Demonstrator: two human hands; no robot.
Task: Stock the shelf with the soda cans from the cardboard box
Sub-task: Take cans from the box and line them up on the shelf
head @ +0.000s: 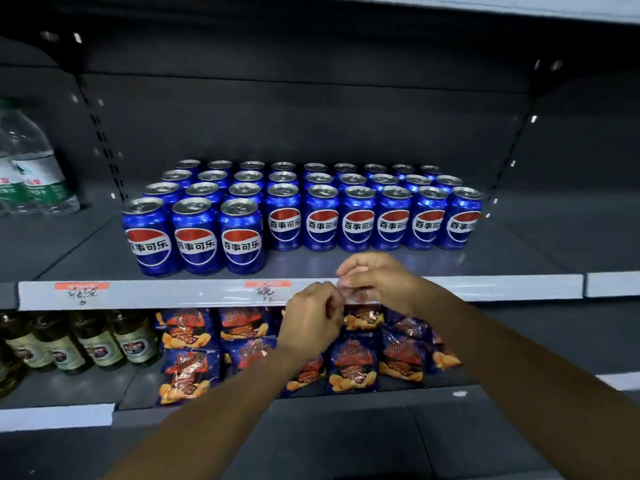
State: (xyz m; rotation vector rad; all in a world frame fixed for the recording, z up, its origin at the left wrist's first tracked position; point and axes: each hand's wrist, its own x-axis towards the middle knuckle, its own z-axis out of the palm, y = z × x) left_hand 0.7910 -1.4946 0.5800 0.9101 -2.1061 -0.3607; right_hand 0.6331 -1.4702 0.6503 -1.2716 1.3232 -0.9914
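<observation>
Head view — soda cans (pixel 242 233) upright, labels forward.

dark grey back panel (pixel 311 116) upper frame, slotted uprights (pixel 104 133) left and right, dim light, lower tier (pixel 311 427) bottom.

The light is dim and cool, and the back of the shelf (pixel 311 126) falls into near black. Brightness comes from above and in front of me: the tops of the soda cans (pixel 301 202) glint, with blue sheen down their sides. My right hand (pixel 374 278) smears with motion blur; my left hand (pixel 311 320) is sharper. Toward nine o'clock the water bottles (pixel 31 174) go soft. Shelf edges bow at the frame's borders.
</observation>
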